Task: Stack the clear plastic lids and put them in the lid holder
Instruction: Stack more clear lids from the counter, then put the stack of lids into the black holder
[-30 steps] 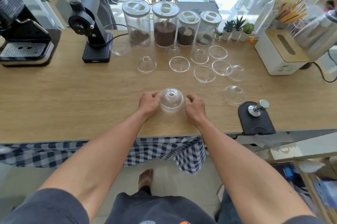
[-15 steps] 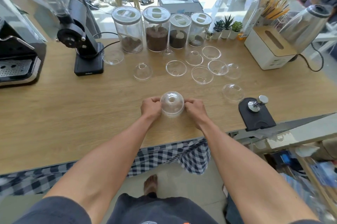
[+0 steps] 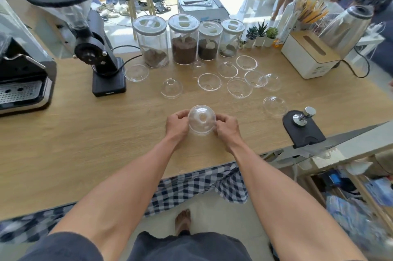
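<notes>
Clear plastic, dome up, the held lid stack [image 3: 201, 120] sits between the two hands above the near middle of the wooden table [image 3: 89, 139]. The left hand [image 3: 177, 125] grips its left side with curled fingers, and the right hand [image 3: 226, 128] pinches its right side, thumb and fingertips on the rim. How many lids are nested in it cannot be told.

Farther out, loose clear lids lie scattered on the table: one dome lid [image 3: 171, 88] to the far left of the hands, an upturned lid [image 3: 209, 81] straight beyond them, another upturned lid [image 3: 239, 87] to its right, and a lone dome lid [image 3: 275, 105] to the right, just beside a black tamping mat [image 3: 303, 133] that carries a metal tamper [image 3: 303, 116].

Along the far edge stand four clear canisters [image 3: 182, 39] holding brown contents. A black grinder [image 3: 93, 48] stands at far left, and a white tissue box [image 3: 308, 56] at far right.
</notes>
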`<state>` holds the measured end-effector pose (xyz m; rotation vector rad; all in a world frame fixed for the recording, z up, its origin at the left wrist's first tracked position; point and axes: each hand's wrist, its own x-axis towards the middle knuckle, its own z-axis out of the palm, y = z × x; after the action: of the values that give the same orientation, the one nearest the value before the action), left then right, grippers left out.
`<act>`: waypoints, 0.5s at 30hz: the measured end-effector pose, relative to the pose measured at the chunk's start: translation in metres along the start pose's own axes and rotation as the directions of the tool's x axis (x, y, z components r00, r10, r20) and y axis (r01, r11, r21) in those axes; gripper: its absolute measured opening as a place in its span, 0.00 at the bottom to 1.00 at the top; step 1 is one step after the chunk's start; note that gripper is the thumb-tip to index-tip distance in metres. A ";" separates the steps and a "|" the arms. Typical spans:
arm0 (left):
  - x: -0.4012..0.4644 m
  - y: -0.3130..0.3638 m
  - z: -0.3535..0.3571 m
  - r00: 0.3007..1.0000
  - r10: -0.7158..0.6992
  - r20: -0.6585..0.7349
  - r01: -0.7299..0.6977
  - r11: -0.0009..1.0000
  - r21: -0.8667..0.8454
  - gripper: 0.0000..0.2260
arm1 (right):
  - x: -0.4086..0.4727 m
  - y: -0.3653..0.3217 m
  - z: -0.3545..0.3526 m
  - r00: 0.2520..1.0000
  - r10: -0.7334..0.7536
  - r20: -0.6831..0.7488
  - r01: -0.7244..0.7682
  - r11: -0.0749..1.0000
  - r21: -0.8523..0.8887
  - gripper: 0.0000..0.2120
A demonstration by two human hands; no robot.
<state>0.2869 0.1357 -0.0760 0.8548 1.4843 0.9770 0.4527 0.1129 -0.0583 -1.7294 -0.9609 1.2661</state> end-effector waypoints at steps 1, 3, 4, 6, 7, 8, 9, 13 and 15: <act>-0.003 0.001 -0.006 1.000 -0.003 -0.013 0.003 1.000 -0.023 0.10 | -0.004 -0.004 0.004 1.000 -0.012 0.003 0.012 1.000 0.013 0.07; -0.009 0.002 -0.022 0.998 -0.014 -0.054 0.012 0.999 -0.047 0.10 | -0.010 -0.010 0.017 0.999 -0.035 0.028 0.034 0.999 0.041 0.07; -0.014 0.002 -0.031 0.997 -0.019 -0.078 0.014 0.998 -0.057 0.10 | -0.014 -0.013 0.024 0.998 -0.048 0.051 0.046 0.998 0.040 0.07; -0.027 0.004 -0.052 0.992 -0.014 -0.127 0.004 0.997 -0.079 0.10 | -0.022 -0.019 0.040 0.992 -0.071 0.100 0.070 0.997 0.017 0.12; -0.034 0.006 -0.063 0.989 -0.011 -0.150 -0.003 0.996 -0.090 0.09 | -0.027 -0.021 0.049 0.989 -0.081 0.121 0.081 0.997 0.010 0.14; -0.040 0.006 -0.075 0.985 -0.010 -0.173 -0.008 0.995 -0.103 0.09 | -0.033 -0.024 0.059 0.985 -0.090 0.146 0.090 0.996 0.006 0.15; -0.047 0.006 -0.089 0.980 -0.013 -0.198 -0.008 0.994 -0.108 0.08 | -0.039 -0.026 0.070 0.979 -0.096 0.178 0.095 0.995 0.014 0.14; -0.073 0.007 -0.153 0.951 -0.026 -0.309 -0.008 0.994 -0.108 0.08 | -0.069 -0.037 0.123 0.941 -0.107 0.320 0.105 0.994 0.023 0.10; -0.087 0.011 -0.186 0.933 -0.022 -0.360 -0.020 0.994 -0.111 0.09 | -0.082 -0.041 0.153 0.917 -0.120 0.379 0.130 0.992 0.001 0.11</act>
<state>0.1135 0.0380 -0.0227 0.6123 1.7181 1.2555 0.2814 0.0794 -0.0214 -1.4384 -1.2910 1.5408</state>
